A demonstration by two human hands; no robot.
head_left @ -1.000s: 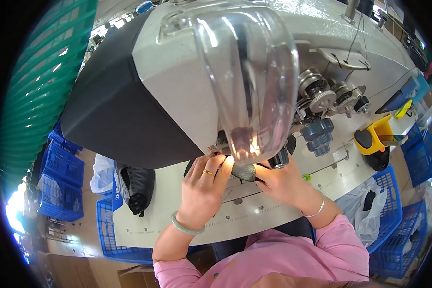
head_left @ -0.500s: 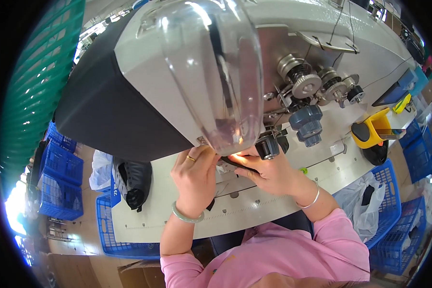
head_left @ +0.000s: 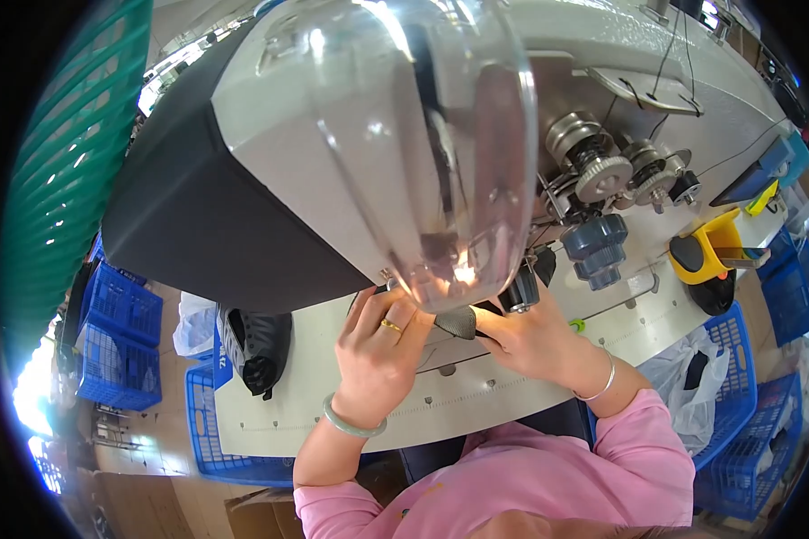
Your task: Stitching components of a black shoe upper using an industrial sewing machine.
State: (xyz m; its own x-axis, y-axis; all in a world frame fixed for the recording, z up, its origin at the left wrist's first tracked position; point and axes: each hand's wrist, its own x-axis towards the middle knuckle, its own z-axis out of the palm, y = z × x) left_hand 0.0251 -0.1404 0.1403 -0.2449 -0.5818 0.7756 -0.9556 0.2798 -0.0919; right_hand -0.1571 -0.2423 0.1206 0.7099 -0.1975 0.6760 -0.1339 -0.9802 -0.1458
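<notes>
A dark mesh fabric piece (head_left: 458,323) shows between my hands, bent up under the head of the sewing machine (head_left: 288,148). My left hand (head_left: 379,355), with a ring and a pale bangle, grips its left side, and those fingertips pass behind the machine. On the other side my right hand (head_left: 537,337) holds the piece between thumb and fingers, partly covered by a black knob (head_left: 520,292). A clear plastic guard (head_left: 422,180) hangs in front of the needle area, where a lamp glows. The needle and the rest of the fabric are hidden.
A dark shoe (head_left: 259,350) lies at the table's left end. On the right stand a yellow-and-black holder (head_left: 717,247) and grey dials (head_left: 595,250). Blue baskets (head_left: 737,368) flank the white table (head_left: 333,440), one with plastic bags (head_left: 692,377). Green slatted plastic (head_left: 72,171) rises at far left.
The mesh piece has turned, and more of its grey face shows. My left hand has shifted slightly right and down, my right hand slightly right. The whole view has shifted a little.
</notes>
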